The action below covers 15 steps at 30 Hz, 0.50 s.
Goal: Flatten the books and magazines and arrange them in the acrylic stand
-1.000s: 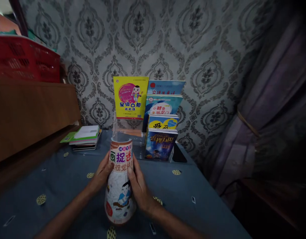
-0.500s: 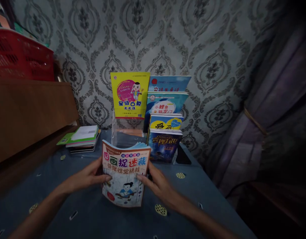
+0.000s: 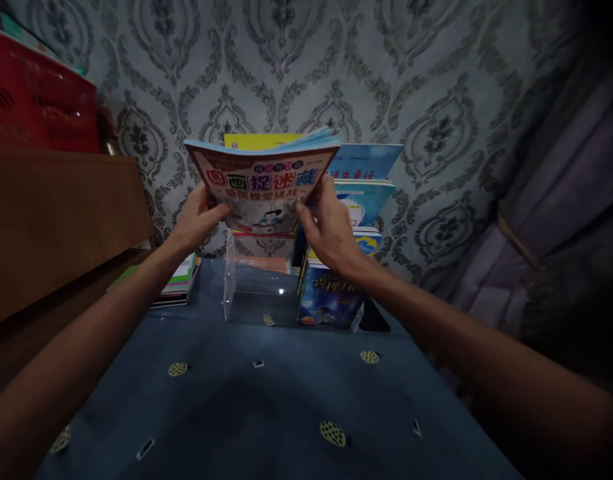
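Observation:
Both hands hold a softcover picture book (image 3: 266, 193) up in the air, its cover toward me and its top tilted my way. My left hand (image 3: 199, 217) grips the left edge with the thumb on the cover. On the right edge, my right hand (image 3: 331, 223) does the same. Behind the book stands a clear acrylic stepped rack (image 3: 256, 303); its left side bears a yellow workbook (image 3: 264, 141), mostly hidden. The right side carries several books in tiers, among them a blue storybook (image 3: 374, 160) at the back and a dark blue book (image 3: 331, 297) in front.
A stack of books (image 3: 179, 287) lies left of the rack, partly behind my left forearm. A black flat object (image 3: 374, 317) lies right of it. The patterned dark tablecloth (image 3: 226, 407) covers the table. Also around are a wooden cabinet (image 3: 61, 227), a red basket (image 3: 41, 100) and a tied curtain (image 3: 511, 267).
Both hands have lifted the picture book up and forward from just above the table, tilting it. It now covers most of the yellow workbook. The rack's lower left tiers have come into view.

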Available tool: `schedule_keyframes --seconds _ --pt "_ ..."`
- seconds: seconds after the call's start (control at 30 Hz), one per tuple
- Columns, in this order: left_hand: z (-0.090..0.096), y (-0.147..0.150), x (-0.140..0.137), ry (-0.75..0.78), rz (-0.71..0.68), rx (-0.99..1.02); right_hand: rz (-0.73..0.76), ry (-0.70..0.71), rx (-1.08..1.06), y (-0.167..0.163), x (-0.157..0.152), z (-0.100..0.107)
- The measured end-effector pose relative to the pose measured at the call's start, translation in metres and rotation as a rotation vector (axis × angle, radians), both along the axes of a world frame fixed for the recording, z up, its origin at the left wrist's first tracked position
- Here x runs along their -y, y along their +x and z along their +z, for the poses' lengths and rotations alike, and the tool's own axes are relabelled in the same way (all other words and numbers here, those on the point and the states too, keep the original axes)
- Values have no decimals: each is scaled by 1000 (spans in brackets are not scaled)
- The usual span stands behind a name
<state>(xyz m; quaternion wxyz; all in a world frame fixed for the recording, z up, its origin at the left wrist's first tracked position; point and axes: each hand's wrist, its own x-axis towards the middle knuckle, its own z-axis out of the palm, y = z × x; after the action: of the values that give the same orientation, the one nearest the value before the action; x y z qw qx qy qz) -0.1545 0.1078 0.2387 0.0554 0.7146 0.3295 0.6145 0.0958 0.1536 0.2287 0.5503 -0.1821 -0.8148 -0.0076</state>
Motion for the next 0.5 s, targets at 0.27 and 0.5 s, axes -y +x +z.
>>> schedule_keyframes --seconds 0.27,0.5 --pt "-13 1 -32 -131 41 55 -85 -4 36 -8 -31 -7" --pt "-26 -3 -43 -232 38 44 -125 -95 99 -7 -43 -17"
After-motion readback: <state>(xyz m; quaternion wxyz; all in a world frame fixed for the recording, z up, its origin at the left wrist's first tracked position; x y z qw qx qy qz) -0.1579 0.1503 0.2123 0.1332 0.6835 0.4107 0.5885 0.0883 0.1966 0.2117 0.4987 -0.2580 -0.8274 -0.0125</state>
